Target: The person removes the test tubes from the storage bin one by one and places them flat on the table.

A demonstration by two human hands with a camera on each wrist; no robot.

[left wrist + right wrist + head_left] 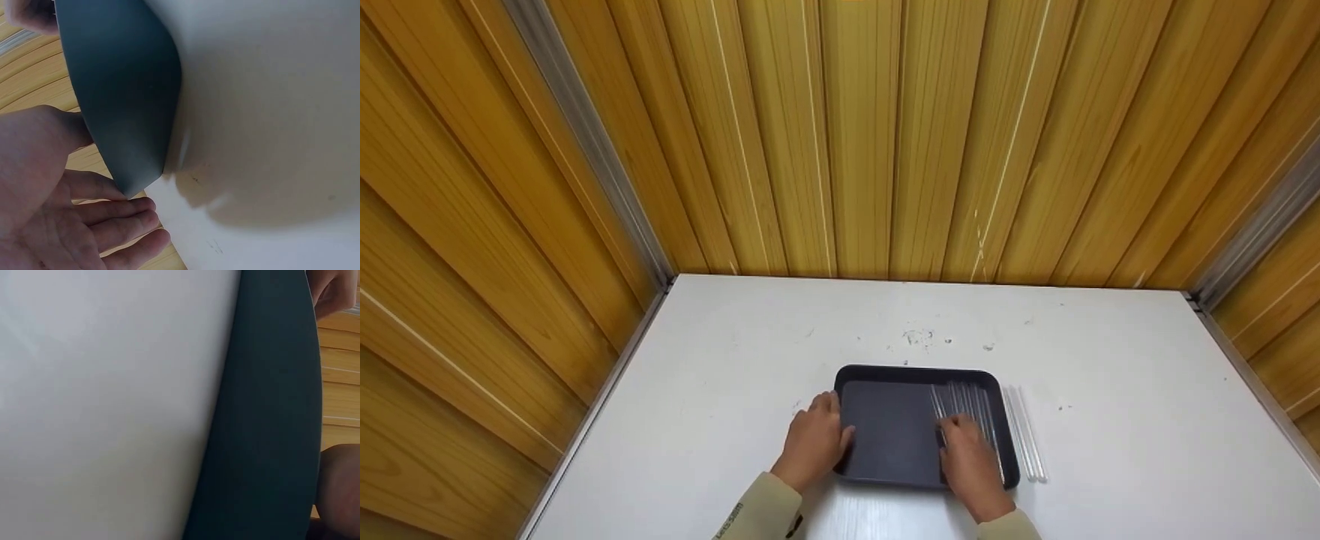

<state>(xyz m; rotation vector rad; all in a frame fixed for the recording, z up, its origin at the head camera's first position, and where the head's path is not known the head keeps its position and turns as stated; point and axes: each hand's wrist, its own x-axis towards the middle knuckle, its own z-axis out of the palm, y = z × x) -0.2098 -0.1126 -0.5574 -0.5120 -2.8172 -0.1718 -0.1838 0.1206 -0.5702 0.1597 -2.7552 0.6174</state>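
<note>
A dark rectangular tray (885,435) lies on the white table. Several clear tubes (979,401) lie side by side along its right part. My left hand (814,442) holds the tray's left side, thumb over the rim and fingers outside; in the left wrist view those fingers (121,228) are fairly straight against the outer wall. Inside the tray, my right hand (971,461) has its fingers curled down at the left edge of the tubes, pinching a tube there. The hand itself covers the tubes' near ends. In the right wrist view the tray's wall (259,416) hides the fingertips.
More clear tubes (1026,435) lie on the table just outside the tray's right side. Faint pale stripes show on the table in front of the tray. Wood-patterned panels (855,150) stand behind the white table (735,352) and on both sides.
</note>
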